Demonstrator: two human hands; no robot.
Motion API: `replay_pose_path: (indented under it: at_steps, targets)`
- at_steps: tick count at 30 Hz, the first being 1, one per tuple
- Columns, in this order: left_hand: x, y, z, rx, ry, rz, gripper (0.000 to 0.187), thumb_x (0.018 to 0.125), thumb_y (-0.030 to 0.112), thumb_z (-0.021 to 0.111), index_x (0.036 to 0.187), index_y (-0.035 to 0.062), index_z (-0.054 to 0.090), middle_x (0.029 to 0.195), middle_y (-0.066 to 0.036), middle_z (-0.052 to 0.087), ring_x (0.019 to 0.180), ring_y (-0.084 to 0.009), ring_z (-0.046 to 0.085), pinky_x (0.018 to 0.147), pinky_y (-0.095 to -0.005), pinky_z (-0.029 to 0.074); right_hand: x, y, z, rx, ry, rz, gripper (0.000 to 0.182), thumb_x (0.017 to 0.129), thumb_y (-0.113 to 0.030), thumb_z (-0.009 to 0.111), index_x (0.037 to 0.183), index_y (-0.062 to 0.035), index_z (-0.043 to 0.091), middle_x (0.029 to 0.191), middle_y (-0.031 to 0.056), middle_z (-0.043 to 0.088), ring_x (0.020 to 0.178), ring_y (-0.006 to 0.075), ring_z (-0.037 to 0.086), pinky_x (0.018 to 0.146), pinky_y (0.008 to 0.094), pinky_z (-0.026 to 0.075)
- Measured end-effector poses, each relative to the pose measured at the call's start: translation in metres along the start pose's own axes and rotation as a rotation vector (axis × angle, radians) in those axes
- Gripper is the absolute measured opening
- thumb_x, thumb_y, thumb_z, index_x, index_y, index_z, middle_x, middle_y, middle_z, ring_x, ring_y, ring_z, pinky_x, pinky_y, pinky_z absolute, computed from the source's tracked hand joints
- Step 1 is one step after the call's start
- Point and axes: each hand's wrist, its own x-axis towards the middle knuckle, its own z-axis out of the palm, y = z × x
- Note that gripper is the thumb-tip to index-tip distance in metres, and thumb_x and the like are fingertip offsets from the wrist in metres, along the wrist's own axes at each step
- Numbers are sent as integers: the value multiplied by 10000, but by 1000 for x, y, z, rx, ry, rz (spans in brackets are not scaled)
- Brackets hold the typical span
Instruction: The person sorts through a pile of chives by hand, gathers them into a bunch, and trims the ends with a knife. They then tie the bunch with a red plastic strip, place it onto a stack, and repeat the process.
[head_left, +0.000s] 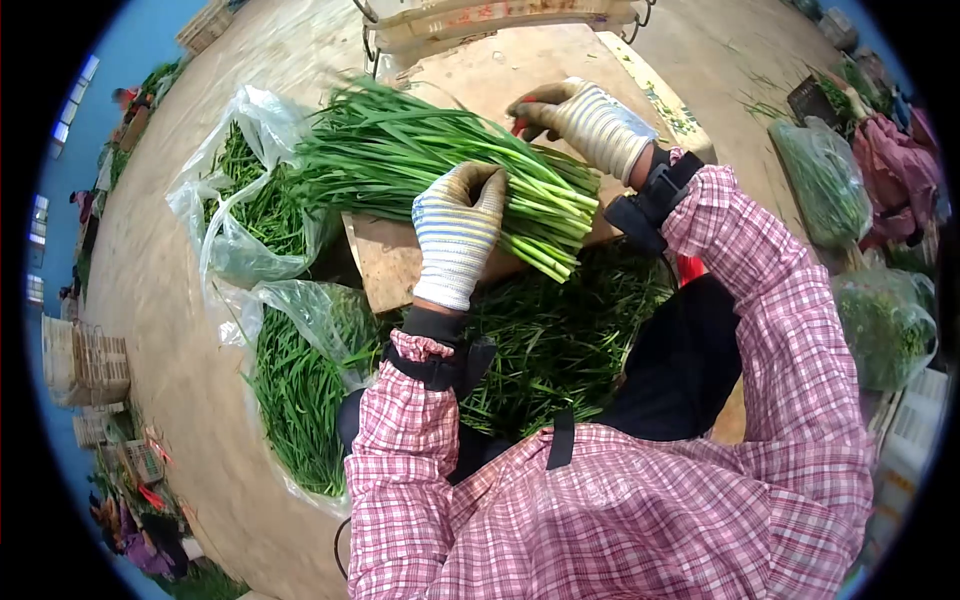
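Note:
A thick bundle of garlic chives (400,140) lies across a brown board (385,262), its pale cut stems pointing right and its leafy ends left. My left hand (462,225), in a striped work glove with a soiled palm, is closed at the near side of the bundle; its fingertips are partly hidden. Past the far side of the stems is my right hand (590,125), gloved the same way, its fingers pinched on a small red strip (518,126). Most of the strip is hidden by the fingers.
Loose green leaves (550,330) fill the space below the board. Clear plastic bags of greens (310,380) stand at the left, and further bagged greens (825,180) lie at the right. A crate (85,362) stands at the far left; a plastic container (500,18) sits beyond the board.

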Motion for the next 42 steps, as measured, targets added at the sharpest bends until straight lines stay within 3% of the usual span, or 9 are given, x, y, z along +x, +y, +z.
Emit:
replay_pose_path:
  at_steps: [3,6,11,15,24,26,32,39,42]
  targets:
    - [3,2,0,48,5,55,116,867,63,699,900,-48,693,765,-27,683,676,-59,583,642,-222,498,-1,31,-15,265,119,396,201,934,-186,627,1017,-12,681,825,81,695,669,129,654,591,250,518]
    - [5,3,3,100,19,73,112,861,64,701,894,-43,698,759,-31,687,676,-57,584,641,-223,500,-10,41,-23,214,195,466,161,888,-142,683,966,-2,671,761,58,653,662,118,638,534,254,531]
    - [12,-10,11,168,55,118,122,853,88,702,890,-28,710,730,-42,697,654,-53,587,632,-231,502,-1,-14,-3,-816,15,-26,302,825,-292,618,919,-20,708,868,208,678,804,372,657,742,417,520]
    - [13,-10,15,206,104,112,123,865,89,685,892,-29,708,739,-60,704,644,-62,585,637,-242,502,-20,-41,49,-1358,69,-215,140,760,-160,605,785,-94,726,732,147,687,682,343,673,650,438,510]
    - [-34,-1,-10,-82,5,226,76,867,48,675,891,-23,689,793,-74,704,711,-85,630,665,-250,517,-33,12,51,-1237,422,-276,114,819,-158,602,852,-155,711,825,94,669,782,293,649,677,432,501]
    - [-38,5,-9,182,-56,380,60,861,23,668,892,-24,687,792,-75,703,721,-82,630,676,-252,521,-31,14,49,-1169,375,-397,143,822,-184,571,857,-185,709,877,68,681,866,252,654,754,466,458]
    - [-1,5,17,-141,14,13,114,880,75,680,901,-37,687,755,-26,671,651,-69,582,604,-236,491,-23,8,37,-788,334,-491,152,805,-174,595,891,-161,721,815,104,686,774,326,664,731,443,514]
    - [39,14,30,-358,-25,-245,178,882,166,692,917,-9,698,678,-23,648,507,-82,550,450,-229,438,-7,-24,36,-1396,325,-67,169,822,-262,621,947,-183,703,946,43,711,950,242,668,824,434,461]
    - [40,-1,37,-395,-68,-312,125,882,124,681,894,0,684,675,-18,634,508,-80,531,458,-232,439,-18,8,35,-1083,498,-328,106,794,-217,638,858,-154,695,874,51,677,889,254,631,805,452,433]
